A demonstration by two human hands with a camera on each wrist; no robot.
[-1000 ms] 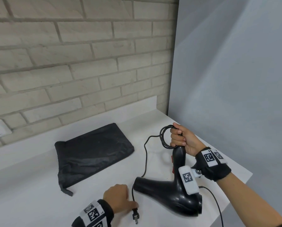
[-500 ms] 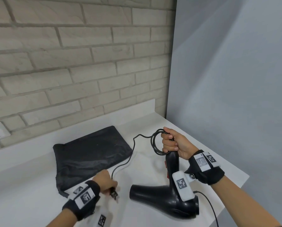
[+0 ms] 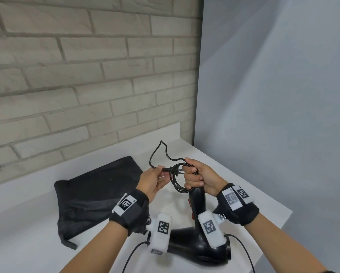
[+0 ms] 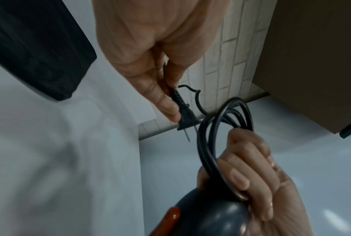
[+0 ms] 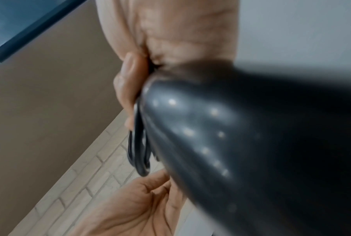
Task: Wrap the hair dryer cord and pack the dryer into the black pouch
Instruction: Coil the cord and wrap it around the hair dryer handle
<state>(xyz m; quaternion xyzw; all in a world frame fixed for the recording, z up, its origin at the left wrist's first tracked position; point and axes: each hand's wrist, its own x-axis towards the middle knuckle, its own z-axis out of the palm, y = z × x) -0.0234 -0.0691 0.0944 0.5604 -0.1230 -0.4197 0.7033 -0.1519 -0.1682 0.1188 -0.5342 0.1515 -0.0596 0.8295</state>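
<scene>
Right hand (image 3: pixel 201 179): gripping the top of the hair dryer (image 3: pixel 199 236) handle, fingers curling round the handle end and pinning the coiled loops of the cord (image 3: pixel 176 181) against it.
Left hand (image 3: pixel 153 181): pinching the plug (image 4: pixel 185 117) just behind its prongs, which are pointing toward the coil.
Hair dryer: standing handle-up, its black barrel lying low over the white worktop (image 3: pixel 27 243), a red switch showing on the handle.
Cord: a loose stretch is arching up behind the hands toward the brick wall (image 3: pixel 86 75).
Black pouch (image 3: pixel 92 196): lying flat on the worktop, left of both hands, apart from them.
</scene>
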